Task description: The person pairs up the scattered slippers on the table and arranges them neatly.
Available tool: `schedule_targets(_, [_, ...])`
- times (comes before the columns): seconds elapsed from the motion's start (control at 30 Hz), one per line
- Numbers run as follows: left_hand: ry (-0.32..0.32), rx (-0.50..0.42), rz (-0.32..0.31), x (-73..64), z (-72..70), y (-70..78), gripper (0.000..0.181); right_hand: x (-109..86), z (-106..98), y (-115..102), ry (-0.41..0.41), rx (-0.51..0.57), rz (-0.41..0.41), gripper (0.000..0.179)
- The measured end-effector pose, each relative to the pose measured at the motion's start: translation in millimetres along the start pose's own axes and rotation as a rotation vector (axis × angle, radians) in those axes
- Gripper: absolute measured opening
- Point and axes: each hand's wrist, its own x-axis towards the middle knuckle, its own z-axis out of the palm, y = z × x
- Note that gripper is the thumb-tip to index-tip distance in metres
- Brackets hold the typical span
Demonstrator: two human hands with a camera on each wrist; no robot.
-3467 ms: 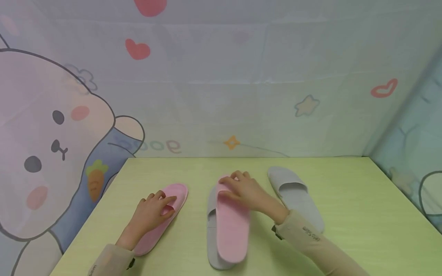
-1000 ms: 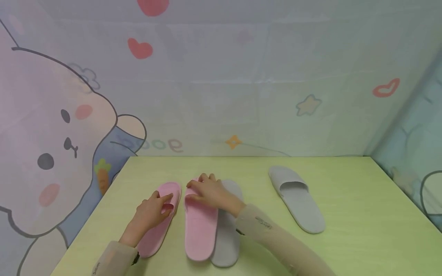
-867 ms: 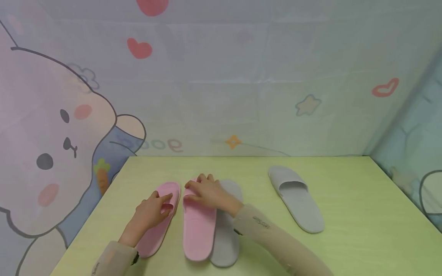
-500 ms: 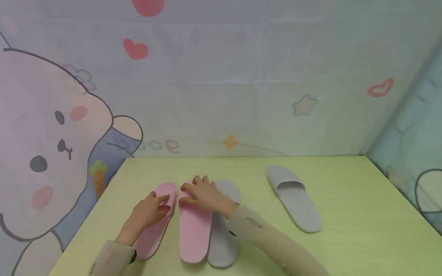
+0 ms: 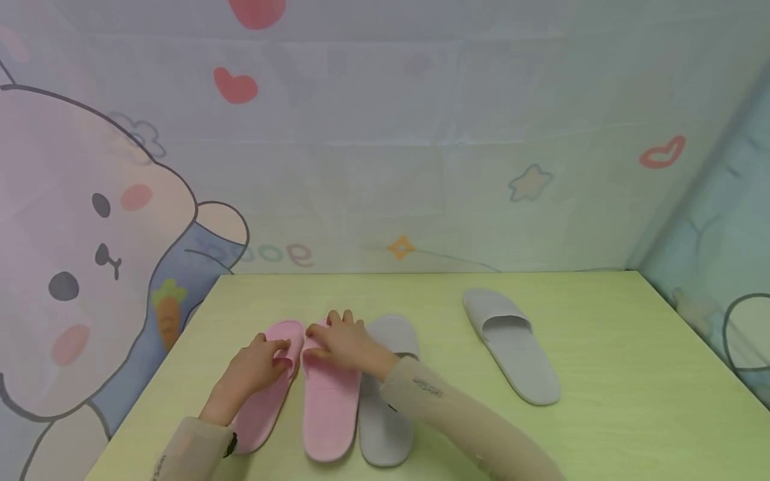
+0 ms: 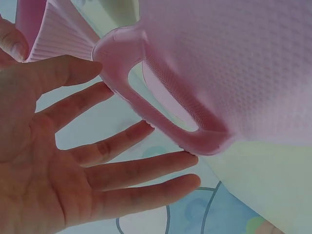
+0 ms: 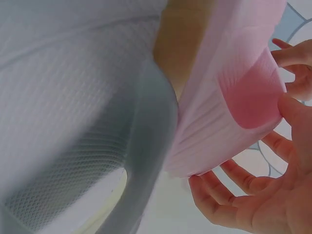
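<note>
Two pink slippers lie side by side at the left of the table in the head view. My left hand (image 5: pixel 249 366) is over the strap of the left pink slipper (image 5: pixel 259 421); in the left wrist view its fingers (image 6: pixel 136 168) are straight and spread, touching the strap's edge. My right hand (image 5: pixel 349 347) holds the right pink slipper (image 5: pixel 329 421) by the strap. In the right wrist view the thumb is at the strap's opening and bent fingers (image 7: pixel 243 175) lie along its other side. Close beside it lies a grey slipper (image 5: pixel 385 434), partly hidden by my right forearm.
Another grey slipper (image 5: pixel 520 361) lies slanted farther right on the pale yellow-green table (image 5: pixel 619 374). Behind stands a cloth backdrop (image 5: pixel 421 167) with a cartoon animal at left. The table's far edge meets it.
My right hand has carried the right pink slipper leftward from over the grey slipper to beside the left pink one. The left pink slipper sits slightly farther left, with my left hand still at its strap.
</note>
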Motion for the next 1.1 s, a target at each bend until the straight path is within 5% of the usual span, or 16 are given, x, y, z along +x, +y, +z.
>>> schedule_targets(1.1, [-0.030,-0.037,-0.022,-3.2,-1.6,-7.0,0.039,10.0,17.6,-3.0,-0.065,-0.015,0.030,0.041])
